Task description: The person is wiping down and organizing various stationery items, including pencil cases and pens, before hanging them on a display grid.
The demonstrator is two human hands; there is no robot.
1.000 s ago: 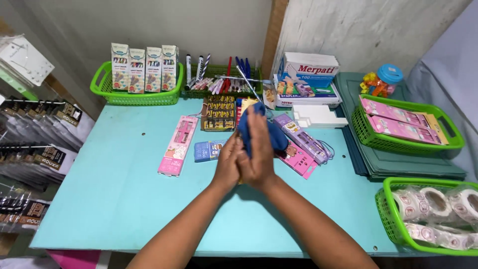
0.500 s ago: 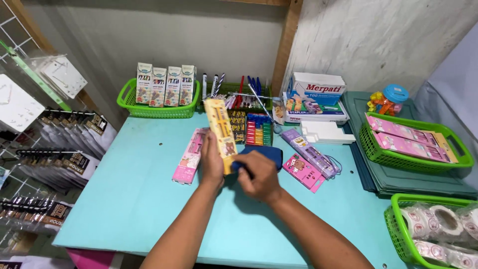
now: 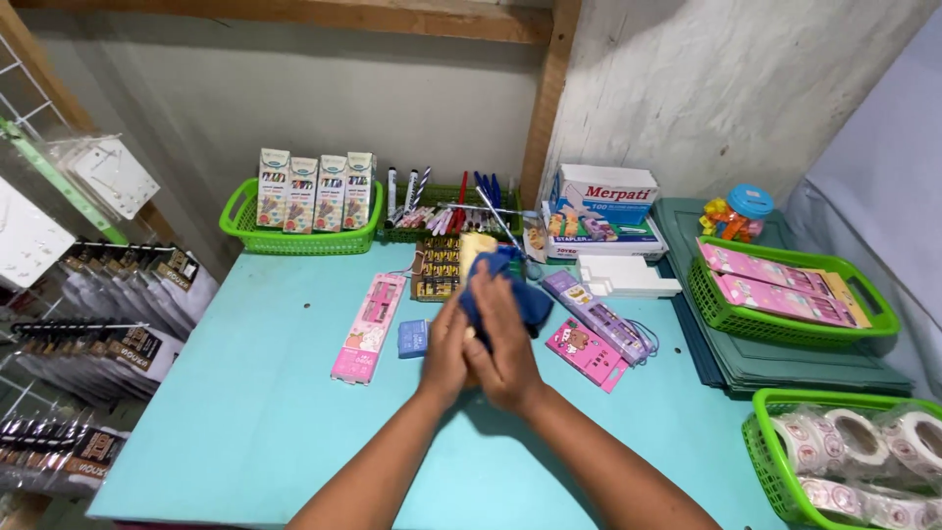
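Smooth turquoise table (image 3: pixel 245 412); both hands' fingers (image 3: pixel 496 304) clench soft blue cloth (image 3: pixel 520 294) around a yellow slab (image 3: pixel 476 245).

Green basket (image 3: pixel 238 222) with four upright cartons (image 3: pixel 316 190) sits at my table's (image 3: pixel 245 412) far edge. Pink case (image 3: pixel 368 314) lies nearer than basket; tape rolls (image 3: pixel 854 442) far right of it.

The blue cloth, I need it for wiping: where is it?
Head view, table centre: the blue cloth is bunched between both hands, right of the small blue box.
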